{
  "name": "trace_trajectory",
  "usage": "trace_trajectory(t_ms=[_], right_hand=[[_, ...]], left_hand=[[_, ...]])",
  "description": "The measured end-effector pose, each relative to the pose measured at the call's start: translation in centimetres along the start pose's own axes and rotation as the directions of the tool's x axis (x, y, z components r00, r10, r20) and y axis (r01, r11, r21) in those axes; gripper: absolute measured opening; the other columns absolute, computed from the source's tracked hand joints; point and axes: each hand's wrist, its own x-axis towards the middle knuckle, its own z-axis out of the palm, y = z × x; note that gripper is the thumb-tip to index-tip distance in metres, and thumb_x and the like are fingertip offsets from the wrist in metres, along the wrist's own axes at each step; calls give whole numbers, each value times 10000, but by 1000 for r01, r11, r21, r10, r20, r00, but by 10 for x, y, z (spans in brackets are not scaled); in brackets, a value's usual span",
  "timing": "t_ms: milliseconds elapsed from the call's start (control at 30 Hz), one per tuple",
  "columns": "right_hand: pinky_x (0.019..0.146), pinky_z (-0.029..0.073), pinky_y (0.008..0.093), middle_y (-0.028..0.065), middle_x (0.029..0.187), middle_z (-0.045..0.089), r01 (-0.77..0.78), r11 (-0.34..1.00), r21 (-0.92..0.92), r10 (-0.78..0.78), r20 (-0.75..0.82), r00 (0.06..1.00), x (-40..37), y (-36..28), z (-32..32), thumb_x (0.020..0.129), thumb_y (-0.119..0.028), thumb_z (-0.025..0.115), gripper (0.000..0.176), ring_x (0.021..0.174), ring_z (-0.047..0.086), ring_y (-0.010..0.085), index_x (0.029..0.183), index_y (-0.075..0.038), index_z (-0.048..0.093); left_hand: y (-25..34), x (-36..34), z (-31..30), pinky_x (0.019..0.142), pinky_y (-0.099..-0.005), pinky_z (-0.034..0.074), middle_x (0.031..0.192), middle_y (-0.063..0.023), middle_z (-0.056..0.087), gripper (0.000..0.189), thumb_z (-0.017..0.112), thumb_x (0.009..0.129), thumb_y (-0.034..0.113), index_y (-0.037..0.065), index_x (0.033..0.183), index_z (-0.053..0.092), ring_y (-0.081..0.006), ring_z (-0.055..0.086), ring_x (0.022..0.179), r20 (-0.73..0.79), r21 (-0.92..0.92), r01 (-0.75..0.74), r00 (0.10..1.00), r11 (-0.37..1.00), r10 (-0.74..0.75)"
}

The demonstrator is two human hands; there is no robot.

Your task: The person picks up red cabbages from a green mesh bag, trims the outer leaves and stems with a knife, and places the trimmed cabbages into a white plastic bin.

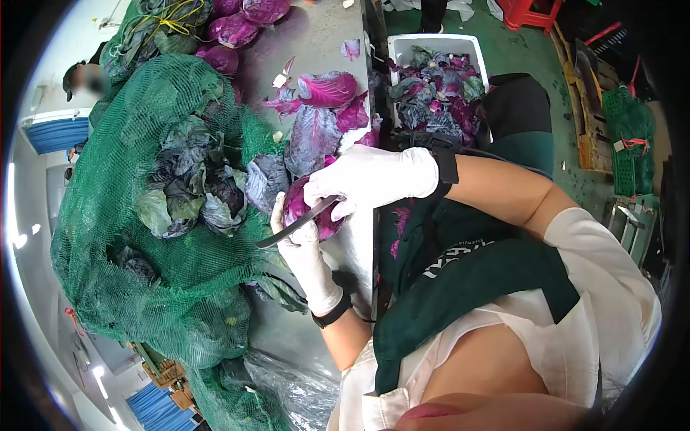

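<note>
My right hand (374,176), in a white glove, is closed on a knife (296,225) and rests on a purple cabbage (293,203). The dark blade slants down to the left, across the front of the cabbage and the fingers of my left hand (305,258). That hand, also gloved, holds the cabbage from its lower left side. Part of the cabbage is hidden by both hands. Close to it lie a loose outer leaf (267,182), a larger grey-purple leaf (313,141) and a bright purple leaf (327,89) on the metal table (316,43).
A green net sack (108,208) holding dark cabbage leaves covers the left side. Whole purple cabbages (233,30) sit at the table's top. Beyond the table edge stands a white bin (435,42) of trimmed leaves. Clear plastic (295,388) lies at the bottom.
</note>
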Motion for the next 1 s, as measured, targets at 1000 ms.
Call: trace_trajectory(t_ms=[1000], right_hand=[[683, 499, 443, 138, 843, 669, -102, 982, -158, 101, -17, 995, -41, -49, -51, 825, -163, 680, 297, 791, 670, 345, 1088, -69, 580]], left_hand=[[29, -11, 17, 1148, -467, 299, 1497, -146, 437, 715, 542, 977, 503, 27, 1484, 374, -292, 423, 1368, 218, -298, 38, 976, 954, 29]])
